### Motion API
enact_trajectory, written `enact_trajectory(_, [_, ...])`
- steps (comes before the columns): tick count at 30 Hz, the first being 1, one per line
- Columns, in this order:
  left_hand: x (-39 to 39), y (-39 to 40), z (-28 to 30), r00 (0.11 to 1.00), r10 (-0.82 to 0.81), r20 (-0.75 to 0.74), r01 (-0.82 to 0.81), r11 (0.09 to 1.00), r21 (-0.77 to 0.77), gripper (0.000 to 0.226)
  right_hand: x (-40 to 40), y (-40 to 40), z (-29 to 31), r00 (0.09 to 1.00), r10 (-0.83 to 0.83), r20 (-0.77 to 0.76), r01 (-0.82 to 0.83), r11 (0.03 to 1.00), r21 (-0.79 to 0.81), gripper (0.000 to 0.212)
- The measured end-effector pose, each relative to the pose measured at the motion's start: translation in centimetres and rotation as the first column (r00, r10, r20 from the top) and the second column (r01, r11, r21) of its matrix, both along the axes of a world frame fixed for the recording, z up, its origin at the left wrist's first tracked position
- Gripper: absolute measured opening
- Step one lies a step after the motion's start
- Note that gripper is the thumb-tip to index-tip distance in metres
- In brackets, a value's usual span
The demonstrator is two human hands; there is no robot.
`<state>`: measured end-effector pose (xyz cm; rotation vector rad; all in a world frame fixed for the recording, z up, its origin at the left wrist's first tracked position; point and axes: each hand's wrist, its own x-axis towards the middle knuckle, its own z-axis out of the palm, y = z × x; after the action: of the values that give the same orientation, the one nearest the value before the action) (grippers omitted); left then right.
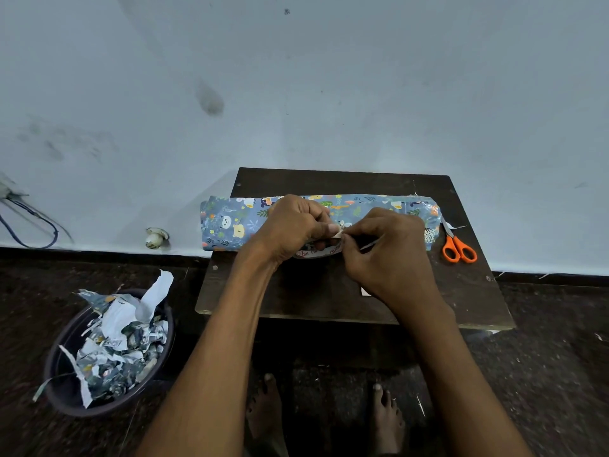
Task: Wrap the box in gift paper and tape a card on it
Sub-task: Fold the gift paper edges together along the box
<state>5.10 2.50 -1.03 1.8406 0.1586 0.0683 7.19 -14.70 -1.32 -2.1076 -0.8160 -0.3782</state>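
Left hand [296, 225] gripping tape roll [318, 253], right hand [389, 249] pinching the tape end [337, 233], wrapped box [237, 222] behind on table [461, 291], scissors [458, 247] right

red lettering shows on the tape roll [318, 253]; too hidden to read
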Motion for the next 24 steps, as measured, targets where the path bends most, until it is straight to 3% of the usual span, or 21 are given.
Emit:
enact_trajectory(9, [0.2,-0.1,-0.4,1.0,0.002,0.027,-0.004,0.997,0.083,0.045,-0.6,0.6,0.2,0.996,-0.087,0.028,0.089,0.993,-0.078,0.012])
enact_trajectory(18, [0.4,-0.1,-0.4,0.999,0.024,0.02,-0.026,0.996,0.087,0.046,-0.5,0.7,-0.6,0.992,-0.115,0.048,0.115,0.993,-0.001,0.013])
enact_trajectory(24, [0.2,0.0,-0.3,1.0,0.011,-0.021,-0.009,0.998,0.069,0.028,-0.4,0.6,-0.9,0.983,-0.122,-0.134,0.139,0.983,0.121,0.011])
